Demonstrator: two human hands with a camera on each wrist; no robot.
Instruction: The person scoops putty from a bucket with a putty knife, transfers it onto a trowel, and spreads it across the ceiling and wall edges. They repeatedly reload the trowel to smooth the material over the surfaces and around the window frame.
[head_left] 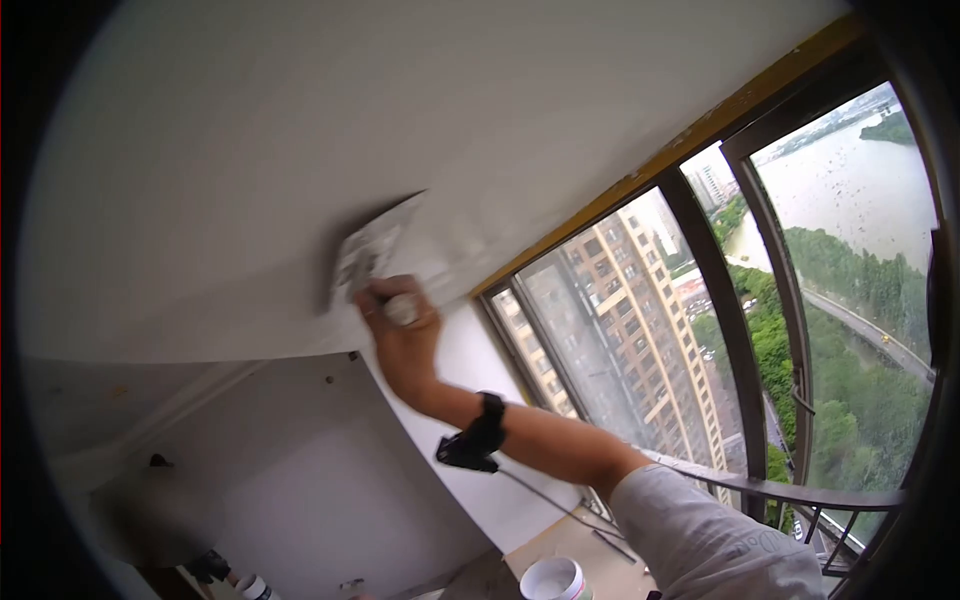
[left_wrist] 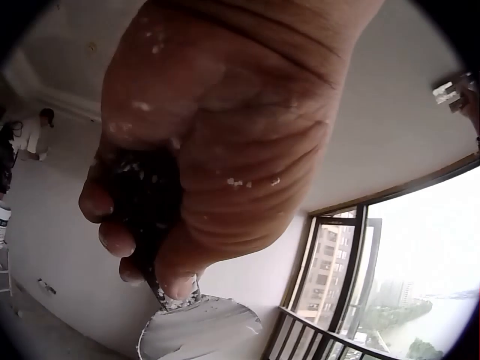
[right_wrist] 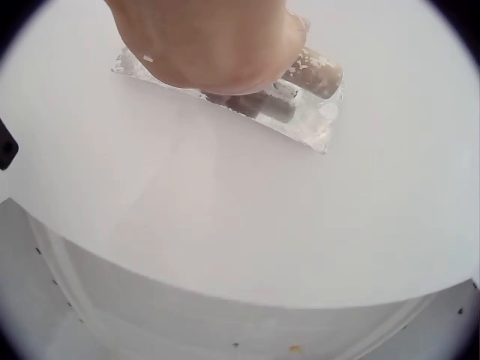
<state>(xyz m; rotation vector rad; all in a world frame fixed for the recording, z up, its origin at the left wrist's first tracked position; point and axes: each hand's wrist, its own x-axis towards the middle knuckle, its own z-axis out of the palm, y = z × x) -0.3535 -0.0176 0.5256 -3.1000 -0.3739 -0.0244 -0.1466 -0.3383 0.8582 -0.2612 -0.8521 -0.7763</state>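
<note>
My right hand [head_left: 408, 345] grips the handle of a plastering trowel [head_left: 395, 228], whose metal blade lies against the white ceiling [head_left: 230, 130]. In the right wrist view, white smears cover the trowel [right_wrist: 324, 127] and its handle end, while the hand hides much of the blade. My left hand [left_wrist: 225, 127] shows only in the left wrist view. Its fingers curl round the dark handle of a putty knife [left_wrist: 202, 330]; grey-white putty coats the broad blade. Flecks of putty stick to the palm.
Tall framed windows [head_left: 690, 300] with a metal railing [head_left: 800, 492] run along the right. Below stands a white bucket [head_left: 552, 578]. Another person [left_wrist: 30, 135] is by the far wall at the left, near a second bucket [head_left: 255, 587].
</note>
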